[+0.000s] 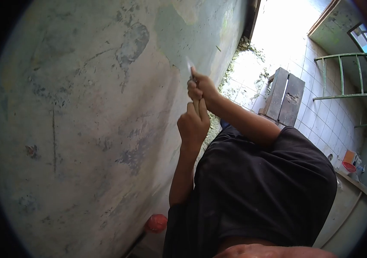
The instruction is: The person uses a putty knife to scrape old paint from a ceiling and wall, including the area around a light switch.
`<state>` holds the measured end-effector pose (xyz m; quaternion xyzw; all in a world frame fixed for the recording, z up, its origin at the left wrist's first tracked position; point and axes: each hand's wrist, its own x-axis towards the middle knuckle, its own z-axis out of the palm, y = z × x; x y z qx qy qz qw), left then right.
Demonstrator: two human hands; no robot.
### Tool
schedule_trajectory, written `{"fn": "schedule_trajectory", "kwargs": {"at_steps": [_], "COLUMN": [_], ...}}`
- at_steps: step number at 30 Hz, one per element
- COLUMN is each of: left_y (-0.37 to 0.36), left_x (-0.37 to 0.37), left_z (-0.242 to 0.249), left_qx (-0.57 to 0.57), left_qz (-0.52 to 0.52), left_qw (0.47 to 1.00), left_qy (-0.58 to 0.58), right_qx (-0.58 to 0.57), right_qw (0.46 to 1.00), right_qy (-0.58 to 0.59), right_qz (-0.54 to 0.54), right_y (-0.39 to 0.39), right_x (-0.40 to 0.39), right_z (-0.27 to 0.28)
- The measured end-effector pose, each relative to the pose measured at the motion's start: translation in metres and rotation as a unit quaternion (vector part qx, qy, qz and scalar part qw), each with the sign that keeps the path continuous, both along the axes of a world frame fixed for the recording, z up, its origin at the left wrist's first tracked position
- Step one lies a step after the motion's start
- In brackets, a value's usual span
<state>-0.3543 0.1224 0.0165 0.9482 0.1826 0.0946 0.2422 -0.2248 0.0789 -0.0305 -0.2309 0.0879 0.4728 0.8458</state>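
Observation:
My right hand (201,89) is closed around a scraper (189,63) whose thin pale blade points up past the thumb, close to the wall; the blade is smeared by motion. Just below, my left hand (193,124) has its fingers closed at the lower end of the same tool, touching my right hand. Most of the handle is hidden by the fingers. The wall (149,124) in front of both hands has patchy, peeling paint, with a greenish area near the blade and grey marks elsewhere.
Greenish flakes (235,69) lie on the white tiled floor (312,105) along the wall. A grey wooden bench (293,101) stands to the right, beside a green metal rail frame (341,75). A red round thing (156,223) sits low left; a red bowl (349,167) lies far right.

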Motion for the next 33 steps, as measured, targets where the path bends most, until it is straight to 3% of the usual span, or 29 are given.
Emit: {"fn": "schedule_trajectory", "kwargs": {"at_steps": [1, 5, 9, 15, 19, 24, 31, 33], "left_y": [-0.007, -0.015, -0.020, -0.024, -0.027, -0.015, 0.012, 0.014], "left_x": [-0.009, -0.033, -0.029, -0.023, -0.021, -0.018, -0.019, -0.014], "left_z": [0.007, 0.020, 0.029, 0.029, 0.023, 0.021, 0.019, 0.019], "left_qx": [-0.063, -0.100, -0.089, -0.042, -0.057, -0.064, -0.069, -0.013], "left_qz": [0.017, 0.071, 0.101, 0.110, 0.130, 0.126, 0.075, 0.065], "left_qw": [0.998, 0.992, 0.990, 0.992, 0.989, 0.989, 0.994, 0.997], "left_qy": [0.002, 0.000, -0.030, -0.038, -0.029, -0.038, -0.038, -0.047], "right_qx": [-0.043, -0.024, 0.069, 0.106, 0.114, 0.036, 0.002, -0.023], "right_qw": [0.999, 0.998, 0.996, 0.989, 0.987, 0.994, 0.997, 0.999], "right_qy": [0.004, 0.031, 0.001, 0.085, 0.077, 0.069, 0.012, 0.033], "right_qz": [0.015, 0.040, 0.059, 0.060, 0.080, 0.075, 0.074, -0.001], "right_y": [-0.002, 0.006, 0.012, 0.012, 0.011, 0.012, 0.023, 0.030], "right_x": [-0.010, -0.035, -0.031, -0.026, -0.022, -0.020, -0.023, -0.016], "right_z": [0.011, 0.030, 0.025, 0.026, 0.021, 0.041, 0.026, 0.027]}}
